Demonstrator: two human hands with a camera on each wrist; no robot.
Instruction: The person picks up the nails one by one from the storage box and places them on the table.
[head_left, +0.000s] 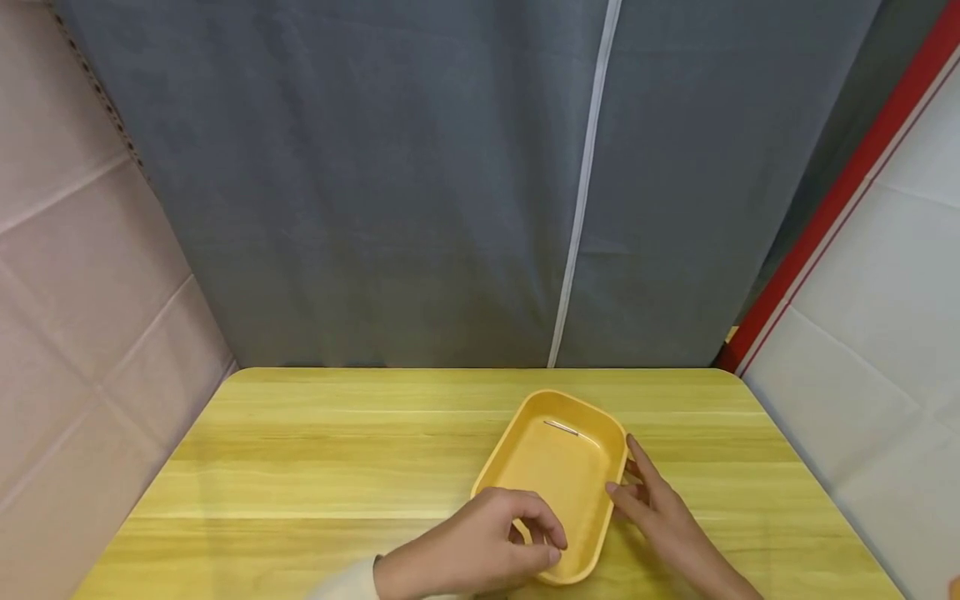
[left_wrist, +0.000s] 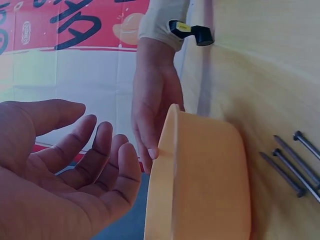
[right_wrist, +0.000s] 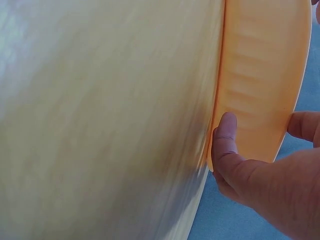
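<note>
Head view: the right hand (head_left: 660,512) touches the right long rim of the yellow tray (head_left: 517,461), its fingers nearly straight along the outer wall; the right wrist view shows the thumb (right_wrist: 223,145) laid flat against the tray's underside edge, a light contact rather than a clasp. The left hand (head_left: 476,550) hovers over the tray's near end with fingers loosely curled, holding nothing; the left wrist view shows its palm (left_wrist: 60,170) relaxed and apart from the rim.

The tray sits on the near right part of the wooden table (head_left: 315,467), turned at a slant to the table edge. One thin nail (head_left: 561,428) lies inside it, close to the far wall. More nails (left_wrist: 292,165) lie on the tabletop just beside the tray's outer wall, seen only from the left wrist.

By appearance the tray is moulded plastic: probably light, fairly stiff, smooth-walled and somewhat slippery, not fragile. The rolled rim along the two long sides looks the soundest place to take hold, one hand to each side; a hard tilt would likely send the loose nail sliding.

The tabletop is pale, striped wood grain, smooth and level. Behind it hangs a grey curtain (head_left: 420,183) with a white zip seam; pale panels stand at left, a white panel with a red strip (head_left: 832,200) at right.
</note>
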